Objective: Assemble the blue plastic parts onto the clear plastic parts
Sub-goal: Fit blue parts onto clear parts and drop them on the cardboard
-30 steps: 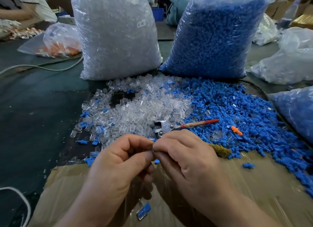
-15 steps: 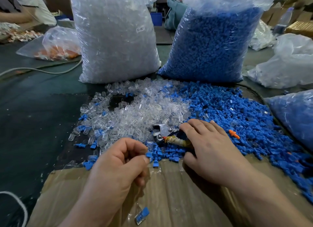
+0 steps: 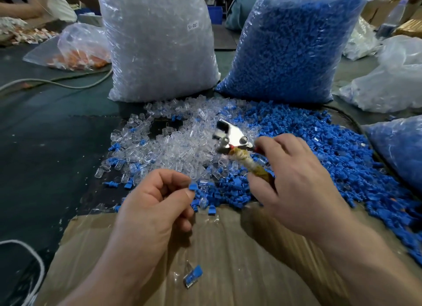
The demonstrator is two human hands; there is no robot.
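Note:
My left hand pinches a small blue part between thumb and forefinger, low over the near edge of the piles. My right hand grips metal pliers by their wrapped handle, the jaws raised and pointing up-left above the clear parts. A heap of clear plastic parts lies in the middle of the table. To its right spreads a heap of blue plastic parts. One joined blue-and-clear piece rests on the cardboard below my left wrist.
A tall bag of clear parts and a tall bag of blue parts stand behind the heaps. More bags sit at the right and back left. Cardboard covers the near table. A white cable crosses the left side.
My hands have come apart. The right hand reached to the pliers on the heap, took the handle and lifted them. The left hand stays low, holding the small part.

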